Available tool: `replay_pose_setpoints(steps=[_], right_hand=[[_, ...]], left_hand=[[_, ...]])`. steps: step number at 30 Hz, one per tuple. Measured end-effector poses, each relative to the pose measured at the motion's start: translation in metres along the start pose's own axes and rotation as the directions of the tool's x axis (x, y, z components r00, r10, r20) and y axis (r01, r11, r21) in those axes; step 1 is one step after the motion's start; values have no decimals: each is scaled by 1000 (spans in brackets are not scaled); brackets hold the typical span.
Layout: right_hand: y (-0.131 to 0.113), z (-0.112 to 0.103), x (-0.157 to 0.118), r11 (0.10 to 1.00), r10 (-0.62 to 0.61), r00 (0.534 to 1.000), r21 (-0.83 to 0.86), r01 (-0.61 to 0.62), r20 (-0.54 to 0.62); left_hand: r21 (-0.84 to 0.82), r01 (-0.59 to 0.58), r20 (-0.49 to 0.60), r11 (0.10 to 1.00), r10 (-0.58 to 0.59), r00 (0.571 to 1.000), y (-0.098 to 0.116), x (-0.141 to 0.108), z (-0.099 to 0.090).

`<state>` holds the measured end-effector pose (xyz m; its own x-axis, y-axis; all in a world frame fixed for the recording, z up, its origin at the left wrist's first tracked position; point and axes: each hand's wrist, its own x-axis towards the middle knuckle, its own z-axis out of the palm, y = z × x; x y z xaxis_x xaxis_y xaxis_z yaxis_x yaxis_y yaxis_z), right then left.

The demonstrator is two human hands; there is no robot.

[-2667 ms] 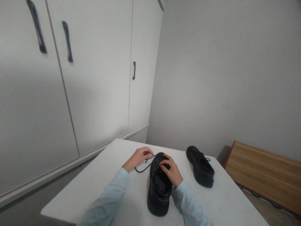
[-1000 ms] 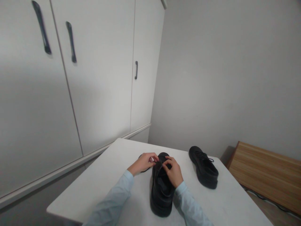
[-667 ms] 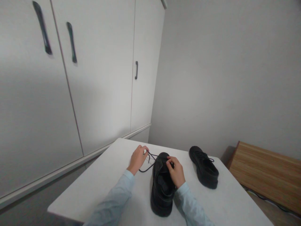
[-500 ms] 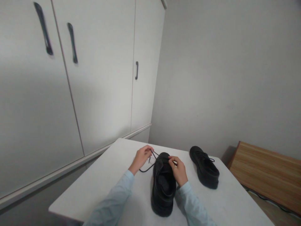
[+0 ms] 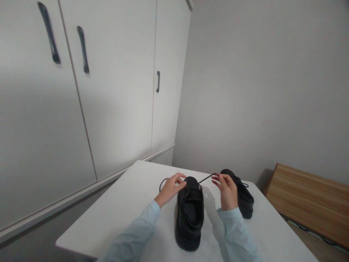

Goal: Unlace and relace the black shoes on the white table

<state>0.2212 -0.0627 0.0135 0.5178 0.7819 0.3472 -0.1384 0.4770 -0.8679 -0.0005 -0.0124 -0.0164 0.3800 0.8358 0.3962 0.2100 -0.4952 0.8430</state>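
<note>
The black shoe [image 5: 190,233] stands upright in front of you on the white table [image 5: 109,214], its toe toward 12 o'clock and its heel toward 6. At about 11 o'clock from its middle, your left hand [image 5: 170,189] has its thumb and forefinger curved toward each other at the shoe's front left edge; I cannot tell whether they grip anything. Your right hand [image 5: 228,191], at about 2 o'clock from the shoe, is closed at the fingertips on the black lace [image 5: 206,178], which runs raised from the shoe's right front side up to your fingers. Another stretch of lace, the loose loop [image 5: 160,185], curves out at about 10 o'clock, partly hidden by your left hand. The second shoe [image 5: 246,203] sits at about 2 o'clock, beyond your right hand, which covers part of it; its toe points toward 11 and its lace is tied in a bow [image 5: 244,185]. Both your sleeves are pale blue. A white cabinet [image 5: 117,94] with dark handles rises from 9 to 11 o'clock, and a wood-grain panel [image 5: 308,203] lies toward 3.
</note>
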Motion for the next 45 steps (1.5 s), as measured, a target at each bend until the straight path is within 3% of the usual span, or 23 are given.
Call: replay_pose_setpoints(steps=[5, 10, 21, 26, 36, 41, 45], right_hand=[[-14, -11, 9, 990, -46, 994, 126, 57, -95], [-19, -20, 15, 983, -60, 989, 165, 83, -137], [-27, -28, 17, 973, -145, 966, 147, 178, -212], [-32, -34, 19, 954, -196, 956, 183, 238, -219], [-29, -29, 16, 966, -47, 995, 249, 67, -87], [-21, -25, 16, 983, -32, 998, 179, 42, -63], [-12, -21, 15, 995, -14, 1000, 100, 16, -23]], left_hand=[[101, -119, 11, 988, 119, 993, 8, -3, 3], [20, -273, 173, 962, 266, 948, 18, -8, 7], [-1, -195, 254, 981, 189, 949, 10, -10, 9], [15, -259, 278, 966, 245, 929, 15, -10, 6], [108, -349, 248, 931, 314, 916, 22, -12, 13], [208, -394, 329, 895, 315, 890, 27, -12, 14], [234, -394, 312, 889, 315, 896, 28, -12, 14]])
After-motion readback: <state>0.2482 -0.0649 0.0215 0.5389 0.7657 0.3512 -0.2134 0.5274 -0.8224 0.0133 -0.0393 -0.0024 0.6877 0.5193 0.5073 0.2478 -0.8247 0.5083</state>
